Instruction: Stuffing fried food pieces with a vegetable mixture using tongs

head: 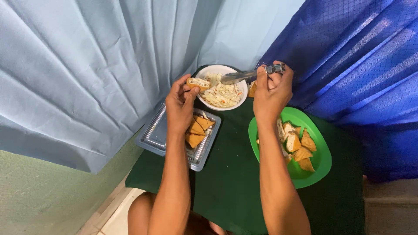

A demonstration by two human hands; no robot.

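Observation:
My left hand [180,101] pinches a fried tofu pocket [198,83] with pale filling in its open side, held at the left rim of a white bowl [208,70]. The bowl holds shredded vegetable filling [223,93]. My right hand [272,91] grips the handle of a metal spoon [250,74], whose bowl end rests over the filling. Under my left wrist sits a clear plastic tray [154,135] with several plain tofu triangles [197,129]. Under my right forearm a green plate [320,163] carries several filled tofu pieces [300,148].
Everything stands on a small table under a dark green cloth [230,182]. A light blue curtain [87,78] hangs at the left and back, a dark blue curtain [361,56] at the right. My bare knee [139,213] and pale floor tiles show at the bottom left.

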